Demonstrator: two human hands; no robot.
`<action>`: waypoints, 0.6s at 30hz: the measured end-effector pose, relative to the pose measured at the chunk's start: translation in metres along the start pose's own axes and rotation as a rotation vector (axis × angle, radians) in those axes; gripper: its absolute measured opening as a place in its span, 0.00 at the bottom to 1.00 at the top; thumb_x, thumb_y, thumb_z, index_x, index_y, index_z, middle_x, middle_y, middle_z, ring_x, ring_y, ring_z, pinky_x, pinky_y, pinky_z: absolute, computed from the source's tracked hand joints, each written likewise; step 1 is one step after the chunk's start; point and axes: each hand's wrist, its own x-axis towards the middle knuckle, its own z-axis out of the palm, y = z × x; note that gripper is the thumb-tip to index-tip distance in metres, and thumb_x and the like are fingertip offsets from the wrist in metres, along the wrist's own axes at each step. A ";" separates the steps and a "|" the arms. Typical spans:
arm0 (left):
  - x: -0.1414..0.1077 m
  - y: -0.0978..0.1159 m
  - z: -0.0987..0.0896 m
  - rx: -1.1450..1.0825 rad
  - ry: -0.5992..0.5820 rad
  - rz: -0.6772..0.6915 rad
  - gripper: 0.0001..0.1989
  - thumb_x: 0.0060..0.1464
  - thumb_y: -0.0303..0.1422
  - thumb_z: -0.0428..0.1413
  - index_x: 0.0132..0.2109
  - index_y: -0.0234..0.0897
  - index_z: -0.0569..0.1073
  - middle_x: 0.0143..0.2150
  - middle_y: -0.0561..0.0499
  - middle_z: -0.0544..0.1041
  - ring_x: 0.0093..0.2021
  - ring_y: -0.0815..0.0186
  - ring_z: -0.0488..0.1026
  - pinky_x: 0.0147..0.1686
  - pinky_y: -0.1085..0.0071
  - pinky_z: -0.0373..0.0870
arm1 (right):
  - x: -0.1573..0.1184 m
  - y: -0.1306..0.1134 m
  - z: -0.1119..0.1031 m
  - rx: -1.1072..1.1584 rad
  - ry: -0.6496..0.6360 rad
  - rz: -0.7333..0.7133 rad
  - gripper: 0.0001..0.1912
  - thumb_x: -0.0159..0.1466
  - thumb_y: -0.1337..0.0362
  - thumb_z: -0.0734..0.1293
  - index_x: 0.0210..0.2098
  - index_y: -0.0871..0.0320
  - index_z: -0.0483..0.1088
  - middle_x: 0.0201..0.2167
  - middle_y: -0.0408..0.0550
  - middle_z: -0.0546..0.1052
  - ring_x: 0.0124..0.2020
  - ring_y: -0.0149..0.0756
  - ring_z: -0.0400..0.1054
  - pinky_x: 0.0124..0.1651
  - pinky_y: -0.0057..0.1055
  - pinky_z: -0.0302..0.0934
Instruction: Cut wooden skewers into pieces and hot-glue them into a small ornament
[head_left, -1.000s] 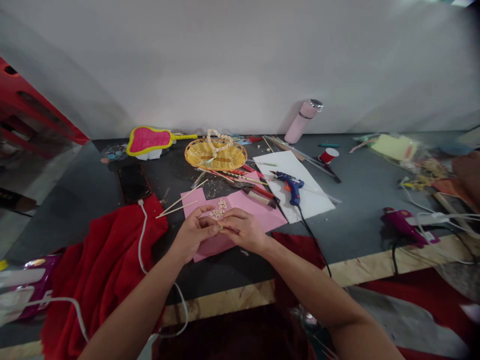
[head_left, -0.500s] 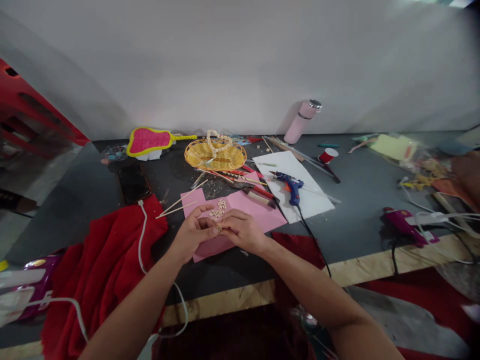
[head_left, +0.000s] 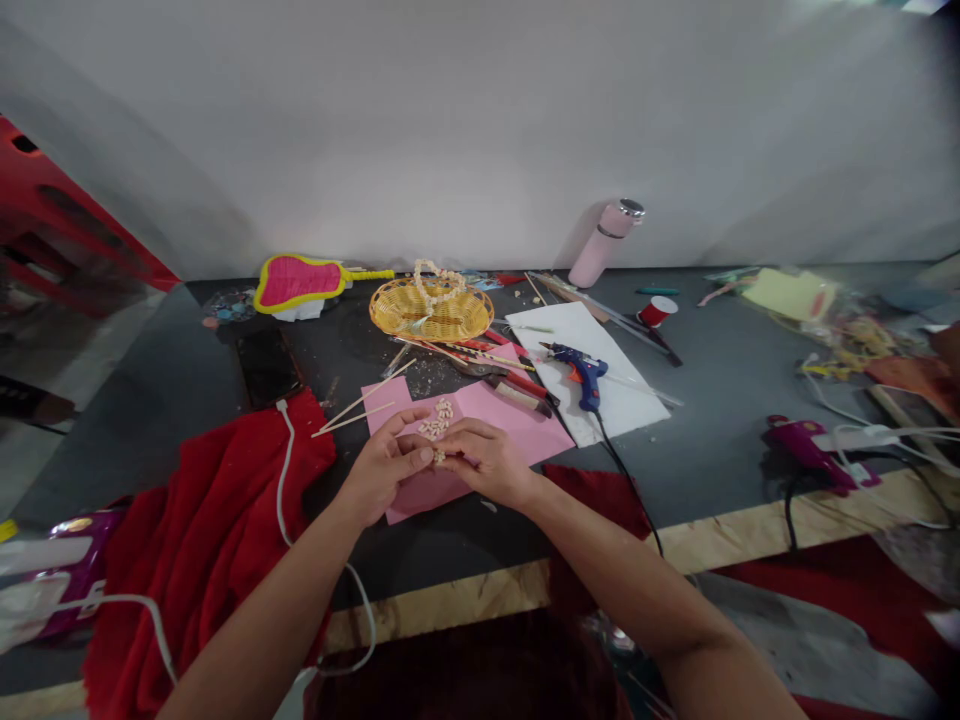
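Observation:
Thumb and fingers of my left hand [head_left: 388, 467] pinch a small cluster of pale beads [head_left: 439, 457]. My right hand [head_left: 486, 458] is closed on the same cluster from the other side, the fingertips of both hands nearly meeting. Just beyond my fingers, a loose pile of pale, short beads [head_left: 442, 410] lies on a pink sheet of paper [head_left: 517, 425]. Two thin wooden sticks [head_left: 360, 400] rest to the left, partly over the paper. How the beads in my fingers are joined is too small to make out.
A yellow wicker basket [head_left: 382, 315] holding a beaded loop stands behind. To the right, a blue glue gun [head_left: 582, 368] lies on a white board [head_left: 622, 420]. Red cloth [head_left: 225, 500], a phone [head_left: 266, 367] and a white cable are at left; a pink bottle [head_left: 596, 250] stands by the wall.
My fingers have shifted slightly around the cluster, and more of its pale beads show between them. The things on the table stay in place.

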 end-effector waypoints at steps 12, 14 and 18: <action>0.001 -0.001 0.002 -0.015 0.028 -0.011 0.28 0.41 0.28 0.63 0.51 0.37 0.64 0.26 0.55 0.74 0.25 0.73 0.70 0.28 0.77 0.65 | 0.003 -0.004 -0.003 -0.012 -0.059 0.017 0.11 0.60 0.63 0.66 0.42 0.56 0.69 0.37 0.50 0.74 0.42 0.36 0.68 0.45 0.33 0.66; 0.001 0.000 0.002 -0.020 0.023 -0.018 0.27 0.42 0.28 0.63 0.51 0.37 0.64 0.27 0.54 0.74 0.26 0.72 0.71 0.29 0.76 0.65 | 0.003 -0.004 -0.004 -0.001 -0.045 0.007 0.10 0.60 0.63 0.66 0.42 0.56 0.69 0.37 0.50 0.75 0.42 0.35 0.68 0.45 0.32 0.66; 0.000 0.000 0.003 -0.025 0.030 -0.034 0.27 0.43 0.28 0.63 0.51 0.37 0.64 0.29 0.53 0.75 0.28 0.71 0.72 0.31 0.76 0.66 | 0.002 -0.002 -0.003 -0.017 -0.034 0.022 0.09 0.61 0.64 0.65 0.42 0.56 0.70 0.36 0.50 0.75 0.41 0.35 0.68 0.44 0.32 0.66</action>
